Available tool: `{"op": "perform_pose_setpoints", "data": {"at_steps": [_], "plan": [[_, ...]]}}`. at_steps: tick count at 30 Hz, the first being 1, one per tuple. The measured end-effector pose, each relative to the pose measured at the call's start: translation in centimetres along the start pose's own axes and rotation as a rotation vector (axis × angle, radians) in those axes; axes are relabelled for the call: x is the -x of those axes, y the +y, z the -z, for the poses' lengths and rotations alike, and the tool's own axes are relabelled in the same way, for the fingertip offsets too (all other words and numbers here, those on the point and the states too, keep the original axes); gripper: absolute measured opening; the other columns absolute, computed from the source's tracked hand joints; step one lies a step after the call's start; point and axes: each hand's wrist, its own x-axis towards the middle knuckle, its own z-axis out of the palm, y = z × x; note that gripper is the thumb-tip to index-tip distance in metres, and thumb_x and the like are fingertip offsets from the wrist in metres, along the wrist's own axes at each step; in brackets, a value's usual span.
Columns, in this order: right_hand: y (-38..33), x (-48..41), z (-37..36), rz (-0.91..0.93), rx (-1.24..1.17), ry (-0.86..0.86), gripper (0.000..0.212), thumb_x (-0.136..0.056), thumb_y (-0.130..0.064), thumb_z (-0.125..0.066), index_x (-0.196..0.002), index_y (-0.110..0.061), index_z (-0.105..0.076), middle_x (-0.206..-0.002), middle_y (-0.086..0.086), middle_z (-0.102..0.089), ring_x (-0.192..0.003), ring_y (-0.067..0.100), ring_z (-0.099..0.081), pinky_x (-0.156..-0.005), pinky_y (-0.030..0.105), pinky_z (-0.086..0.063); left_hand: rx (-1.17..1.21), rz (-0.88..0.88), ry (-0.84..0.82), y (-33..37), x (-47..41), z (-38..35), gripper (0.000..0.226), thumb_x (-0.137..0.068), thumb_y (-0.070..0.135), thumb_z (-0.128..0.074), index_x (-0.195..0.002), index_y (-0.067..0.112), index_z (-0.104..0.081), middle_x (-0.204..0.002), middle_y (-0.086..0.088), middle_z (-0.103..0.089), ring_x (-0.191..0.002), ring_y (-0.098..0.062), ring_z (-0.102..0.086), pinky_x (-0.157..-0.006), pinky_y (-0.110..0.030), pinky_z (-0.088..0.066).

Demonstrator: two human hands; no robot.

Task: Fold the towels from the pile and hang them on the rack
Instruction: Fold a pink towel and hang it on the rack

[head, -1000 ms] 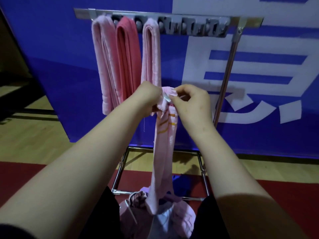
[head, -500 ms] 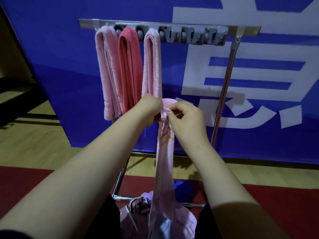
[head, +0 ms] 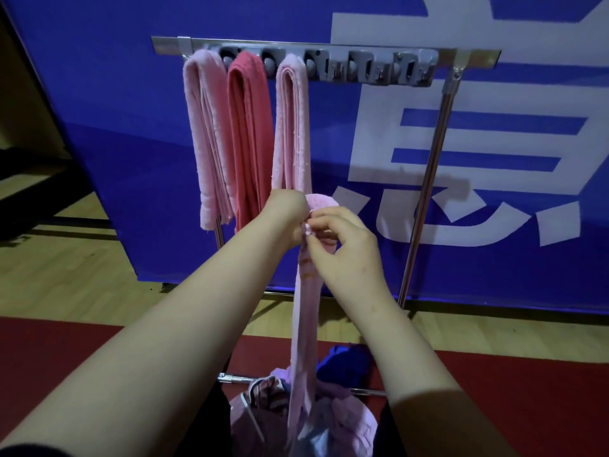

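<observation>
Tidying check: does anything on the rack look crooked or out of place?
Nothing stands out. Three towels hang straight on the rack; left hand and right hand hold a fourth towel, trailing into the pile.

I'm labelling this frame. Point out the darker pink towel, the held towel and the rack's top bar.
darker pink towel [head: 247, 127], head view, middle of its hanging fold.
held towel [head: 304, 324], head view, its hanging strip.
rack's top bar [head: 478, 57], head view, bare right end.
</observation>
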Motion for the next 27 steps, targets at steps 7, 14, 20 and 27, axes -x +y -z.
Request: {"op": "perform_pose_setpoints", "data": {"at_steps": [7,14,20,27], "plan": [[-0.2,0.2,0.2,-0.025,0.039,-0.02,0.023,-0.082,-0.003,-0.07,-0.103,-0.01,-0.067,-0.111,-0.007,-0.055,-0.092,-0.008,-0.055,-0.078,0.003,-0.044,0.139,-0.004,0.02,-0.6,0.7,-0.3,0.028,-0.101,0.001,-0.022,-0.097,-0.005,-0.05,-0.032,-0.009,-0.05,-0.022,-0.016,-0.045,-0.027,-0.015,-0.037],[-0.4,-0.4,0.1,-0.153,0.045,0.17,0.021,-0.081,-0.014,-0.076,-0.095,-0.014,-0.06,-0.101,-0.007,-0.052,-0.082,0.0,-0.055,-0.067,0.003,-0.044,0.167,0.02,-0.113,-1.4,0.3,-0.5,0.066,-0.092,-0.003,-0.018,-0.048,-0.007,-0.066,-0.055,-0.017,-0.064,-0.045,-0.028,-0.06,-0.038,-0.033,-0.053],[0.2,-0.9,1.0,-0.188,0.067,0.196,0.012,-0.089,-0.02,-0.067,-0.101,-0.019,-0.063,-0.095,-0.015,-0.054,-0.088,0.004,-0.058,-0.07,0.009,-0.049,0.107,-0.028,-0.18,-1.1,1.5,-0.2,0.038,-0.079,-0.016,-0.032,-0.059,-0.011,-0.065,-0.049,-0.016,-0.062,-0.049,-0.025,-0.057,-0.053,-0.032,-0.052],[1.2,-1.3,2.7,-0.231,-0.021,0.115,0.01,-0.093,-0.014,-0.06,-0.092,-0.024,-0.062,-0.082,-0.012,-0.064,-0.076,-0.004,-0.06,-0.062,0.006,-0.044,-0.21,-0.061,-0.017,-2.5,0.2,1.5,0.023,-0.089,0.006,-0.039,-0.096,0.009,-0.06,-0.063,-0.002,-0.055,-0.051,-0.013,-0.05,-0.048,-0.022,-0.045]]}}
